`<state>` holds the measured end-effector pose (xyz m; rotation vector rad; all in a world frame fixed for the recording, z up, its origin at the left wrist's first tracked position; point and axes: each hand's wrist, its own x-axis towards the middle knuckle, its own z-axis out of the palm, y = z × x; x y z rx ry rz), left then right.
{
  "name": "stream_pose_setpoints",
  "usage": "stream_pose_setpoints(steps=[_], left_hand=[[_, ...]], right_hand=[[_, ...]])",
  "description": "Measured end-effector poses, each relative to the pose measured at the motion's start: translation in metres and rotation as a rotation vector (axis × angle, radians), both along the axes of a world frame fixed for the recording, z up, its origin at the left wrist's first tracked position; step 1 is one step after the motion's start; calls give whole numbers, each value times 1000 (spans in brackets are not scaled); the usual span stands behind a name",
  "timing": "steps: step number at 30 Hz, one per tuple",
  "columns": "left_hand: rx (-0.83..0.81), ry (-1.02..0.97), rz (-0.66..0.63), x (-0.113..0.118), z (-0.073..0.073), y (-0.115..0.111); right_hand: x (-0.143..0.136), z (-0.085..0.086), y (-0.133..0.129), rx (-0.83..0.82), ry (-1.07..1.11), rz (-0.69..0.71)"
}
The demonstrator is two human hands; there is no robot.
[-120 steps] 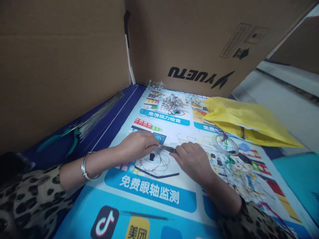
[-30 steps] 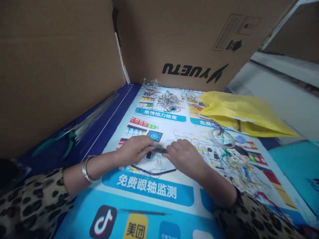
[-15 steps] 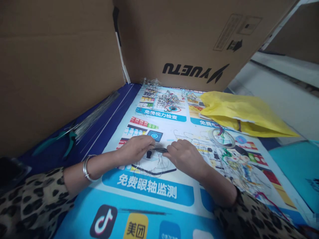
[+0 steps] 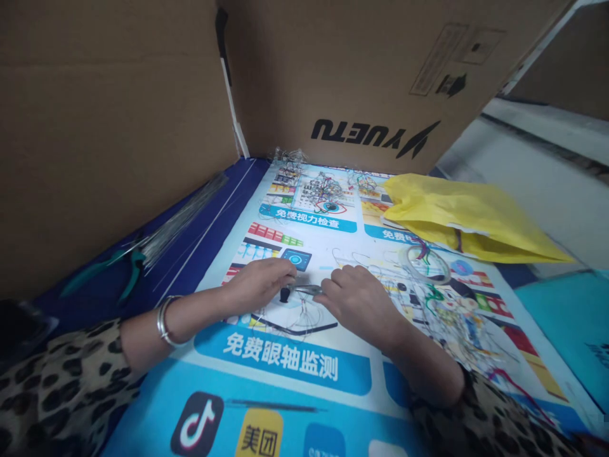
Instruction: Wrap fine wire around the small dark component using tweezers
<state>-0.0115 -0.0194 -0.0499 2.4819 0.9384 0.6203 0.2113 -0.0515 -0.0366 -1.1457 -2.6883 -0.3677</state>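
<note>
My right hand (image 4: 359, 301) is closed around a slim grey metal tool (image 4: 307, 289), whose narrow tip points left; its handle is hidden in the palm. My left hand (image 4: 259, 284) is pinched at the tool's tip. What its fingers hold is too small to make out, though thin wire shows close by. Just below the two hands, a loose tangle of fine wire (image 4: 307, 317) lies on the printed sheet (image 4: 352, 346).
Green-handled pliers (image 4: 136, 276) and a bundle of straight wires (image 4: 183, 222) lie left. Wire tangles (image 4: 326, 190) sit at the back. A tape roll (image 4: 447, 273), yellow bag (image 4: 476, 212) and teal item (image 4: 566, 317) are right. Cardboard walls (image 4: 266, 82) stand behind.
The metal tool has turned slightly in my right hand and its surface now catches more light. My right forearm has shifted a little to the right; my left hand stays nearly still.
</note>
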Motion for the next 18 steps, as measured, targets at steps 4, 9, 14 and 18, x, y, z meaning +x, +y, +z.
stream_pose_setpoints(steps=[4, 9, 14, 18], left_hand=[[11, 24, 13, 0, -2, 0], [-4, 23, 28, -1, -4, 1], [14, 33, 27, -2, -3, 0], [-2, 63, 46, 0, 2, -1]], right_hand=[[0, 0, 0, 0, 2, 2], [1, -2, 0, -24, 13, -15], [2, -7, 1, -45, 16, -37], [2, -6, 1, -51, 23, -38]])
